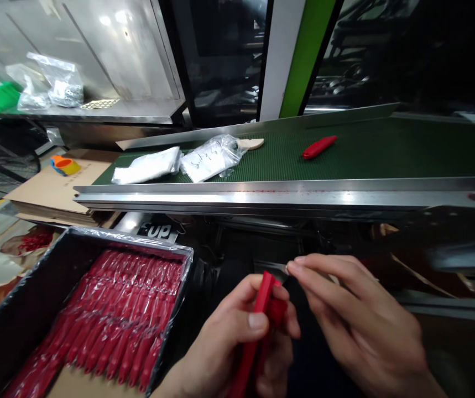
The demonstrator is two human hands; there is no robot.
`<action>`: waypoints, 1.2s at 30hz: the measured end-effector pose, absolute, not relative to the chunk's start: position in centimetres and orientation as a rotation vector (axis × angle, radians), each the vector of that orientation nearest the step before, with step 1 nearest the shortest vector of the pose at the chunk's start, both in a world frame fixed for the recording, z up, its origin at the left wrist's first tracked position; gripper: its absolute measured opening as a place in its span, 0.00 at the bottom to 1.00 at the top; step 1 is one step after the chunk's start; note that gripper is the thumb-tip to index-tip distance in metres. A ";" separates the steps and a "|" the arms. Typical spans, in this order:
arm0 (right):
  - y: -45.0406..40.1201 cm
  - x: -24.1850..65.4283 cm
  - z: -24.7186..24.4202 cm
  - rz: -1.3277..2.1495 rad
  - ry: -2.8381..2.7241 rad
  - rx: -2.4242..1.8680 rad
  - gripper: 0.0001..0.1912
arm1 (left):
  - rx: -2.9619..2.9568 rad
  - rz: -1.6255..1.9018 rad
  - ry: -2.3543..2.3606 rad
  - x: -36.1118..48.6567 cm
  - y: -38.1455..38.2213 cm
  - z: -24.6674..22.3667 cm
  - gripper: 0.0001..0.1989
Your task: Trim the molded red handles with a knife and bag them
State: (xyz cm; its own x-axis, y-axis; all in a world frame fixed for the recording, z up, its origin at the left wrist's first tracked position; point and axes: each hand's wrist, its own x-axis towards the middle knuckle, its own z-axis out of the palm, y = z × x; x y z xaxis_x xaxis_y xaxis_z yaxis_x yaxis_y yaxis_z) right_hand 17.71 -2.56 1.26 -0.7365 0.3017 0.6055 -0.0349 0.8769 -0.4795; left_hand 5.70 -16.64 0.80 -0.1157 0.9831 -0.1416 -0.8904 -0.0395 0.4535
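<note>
My left hand point(241, 326) is wrapped around a long red plastic handle point(263, 301), with the thumb pressed along its side. Another bit of red shows behind it between the fingers, but its shape is mostly hidden. Just to the right, my right hand point(357, 315) has thumb and fingertips pinched together on a thin blade-like strip point(276, 267), which points left behind the red handle. Its exact kind is hard to make out against the dark background. The two hands are close but apart.
A black-lined box point(187, 254) at left holds rows of plastic-wrapped red handles point(125, 309). Ahead runs a green conveyor belt point(274, 166) bearing a red handle point(319, 147), plastic bags point(212, 157) and a beige piece point(251, 143). An orange tape roll point(66, 165) sits on stacked cardboard point(46, 190).
</note>
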 end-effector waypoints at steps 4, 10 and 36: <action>-2.6 18.0 1.2 0.624 -2.314 -0.219 0.21 | 0.270 1.633 0.415 5.8 -16.8 0.5 0.07; -2.9 17.7 1.6 0.539 -2.341 -0.113 0.19 | 0.129 1.641 0.459 5.8 -16.7 1.5 0.07; -2.7 17.5 0.8 0.500 -2.338 -0.096 0.21 | 0.185 1.583 0.406 6.1 -16.8 1.1 0.10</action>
State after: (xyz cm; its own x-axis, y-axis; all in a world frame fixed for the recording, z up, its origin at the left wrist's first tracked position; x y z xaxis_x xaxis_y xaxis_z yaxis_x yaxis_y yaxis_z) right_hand 17.54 -2.69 0.81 -0.7297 0.2100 0.6508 -0.0745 0.9216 -0.3809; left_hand 6.06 -16.79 1.08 -0.0599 0.9897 -0.1300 -0.9302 -0.0081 0.3671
